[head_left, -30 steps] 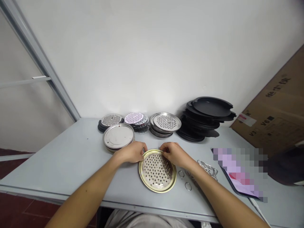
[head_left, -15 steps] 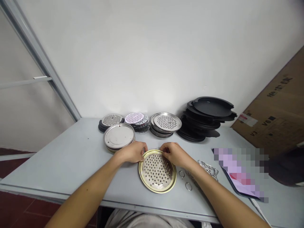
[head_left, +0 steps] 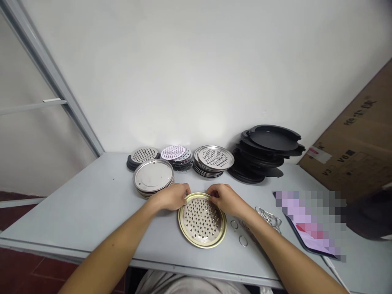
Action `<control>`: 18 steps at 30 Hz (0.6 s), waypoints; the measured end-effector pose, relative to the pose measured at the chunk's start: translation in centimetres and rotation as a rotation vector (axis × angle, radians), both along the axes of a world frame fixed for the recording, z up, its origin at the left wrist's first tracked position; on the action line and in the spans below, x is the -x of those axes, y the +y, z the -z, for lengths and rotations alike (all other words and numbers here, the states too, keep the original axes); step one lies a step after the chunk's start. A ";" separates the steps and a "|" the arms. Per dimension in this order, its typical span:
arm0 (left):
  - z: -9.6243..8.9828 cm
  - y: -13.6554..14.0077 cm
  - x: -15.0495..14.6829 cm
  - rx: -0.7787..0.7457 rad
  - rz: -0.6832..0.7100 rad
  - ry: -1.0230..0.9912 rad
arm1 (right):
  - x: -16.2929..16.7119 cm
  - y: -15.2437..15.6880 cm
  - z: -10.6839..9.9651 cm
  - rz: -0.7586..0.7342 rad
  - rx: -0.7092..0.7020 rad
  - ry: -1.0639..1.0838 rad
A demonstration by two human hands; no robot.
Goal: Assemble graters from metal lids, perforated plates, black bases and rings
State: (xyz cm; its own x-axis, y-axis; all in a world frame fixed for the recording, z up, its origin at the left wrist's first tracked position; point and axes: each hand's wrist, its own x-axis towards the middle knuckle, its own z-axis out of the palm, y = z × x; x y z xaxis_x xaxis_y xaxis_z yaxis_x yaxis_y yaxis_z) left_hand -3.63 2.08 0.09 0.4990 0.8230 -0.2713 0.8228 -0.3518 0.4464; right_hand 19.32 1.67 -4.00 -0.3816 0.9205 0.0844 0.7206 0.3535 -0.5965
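Head view: on the bench [head_left: 101, 212], I see 1 gold-rimmed perforated disc [head_left: 202, 220], left fingers [head_left: 185, 188] and right fingers [head_left: 214, 188] curled closed on its far rim. I judge this as steadying; the next move likely needs even pressure.

We see two bare hands near the centre of the frame, the left hand [head_left: 171, 198] and the right hand [head_left: 228, 200], with slim wrists and smooth backs. The left forearm [head_left: 128, 234], which enters from the lower left, is also bare, and on it we notice one small round spot [head_left: 112, 245], like a mole. The right forearm [head_left: 272, 241], at the lower right, is equally bare and becomes broader toward the frame's edge. At the bottom centre we find a light grey garment [head_left: 190, 284]; its cloth looks soft and has several folds, but we can see only a narrow strip of it.
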 end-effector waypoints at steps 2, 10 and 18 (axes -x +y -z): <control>0.1 0.2 0.1 0.011 0.007 -0.006 | 0.0 0.0 0.0 0.001 -0.001 0.001; 0.2 0.4 0.1 0.031 -0.004 -0.034 | 0.0 -0.1 -0.1 0.000 -0.011 -0.001; 0.4 0.9 0.4 0.055 -0.009 -0.089 | -0.1 -0.1 -0.1 -0.004 -0.009 -0.003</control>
State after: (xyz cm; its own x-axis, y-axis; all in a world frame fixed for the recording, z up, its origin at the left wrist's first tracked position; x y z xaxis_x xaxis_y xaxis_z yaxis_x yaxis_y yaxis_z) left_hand -4.05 3.00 -0.33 0.5155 0.8129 -0.2711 0.7820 -0.3171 0.5365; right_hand 19.38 1.54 -3.85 -0.3857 0.9181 0.0915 0.7206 0.3617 -0.5916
